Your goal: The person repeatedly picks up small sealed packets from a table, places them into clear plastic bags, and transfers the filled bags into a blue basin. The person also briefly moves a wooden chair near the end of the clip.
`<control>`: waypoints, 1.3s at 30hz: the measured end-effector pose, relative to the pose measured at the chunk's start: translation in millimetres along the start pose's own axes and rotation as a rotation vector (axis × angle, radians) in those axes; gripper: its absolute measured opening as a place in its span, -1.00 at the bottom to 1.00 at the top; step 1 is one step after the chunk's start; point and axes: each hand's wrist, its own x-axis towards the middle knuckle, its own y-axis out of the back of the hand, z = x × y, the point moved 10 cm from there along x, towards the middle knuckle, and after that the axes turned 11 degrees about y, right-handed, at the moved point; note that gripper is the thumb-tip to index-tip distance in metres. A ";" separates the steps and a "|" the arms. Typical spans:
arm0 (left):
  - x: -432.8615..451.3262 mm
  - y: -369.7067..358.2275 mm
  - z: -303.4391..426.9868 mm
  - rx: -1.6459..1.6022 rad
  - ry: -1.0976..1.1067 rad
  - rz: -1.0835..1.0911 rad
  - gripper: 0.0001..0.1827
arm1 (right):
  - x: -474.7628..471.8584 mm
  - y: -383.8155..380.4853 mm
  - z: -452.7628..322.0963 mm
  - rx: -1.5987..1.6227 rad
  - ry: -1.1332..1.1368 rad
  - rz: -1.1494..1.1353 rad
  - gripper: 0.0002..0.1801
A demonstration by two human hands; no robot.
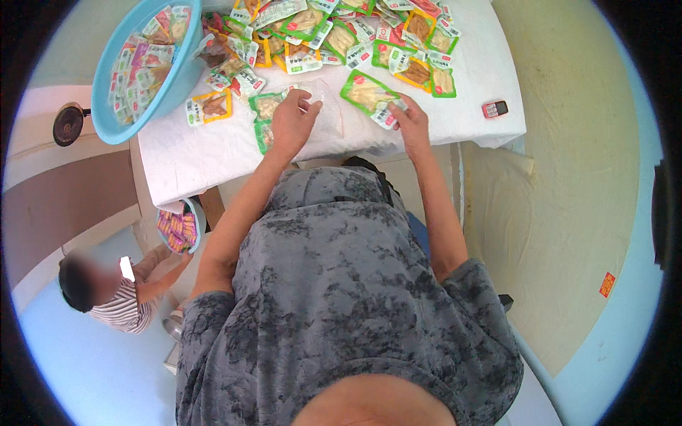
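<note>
My right hand (412,120) pinches a green-edged food packet (368,95) by its lower right corner. Pale food shows through its clear window. Over a clear plastic bag (329,114) on the table is my left hand (292,120), its thumb apart from the bent fingers; whether it grips the bag is hidden. Green-edged packets of pale food (265,108) lie beside and partly under the left hand. Left of them, a yellow-edged packet with brown food (214,106) lies flat on the table.
A white cloth covers the table (186,160). Mixed food packets (341,40) are heaped at its far side. A blue basin (184,80) of packets stands at the left, a red mobile phone (495,109) at the right. A person (125,309) at lower left touches a tub of purple packets (178,229).
</note>
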 end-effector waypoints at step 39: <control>-14.8 0.2 10.7 -0.578 0.069 -0.317 -0.77 | 60.3 -217.3 48.2 -0.053 0.185 -0.532 -0.78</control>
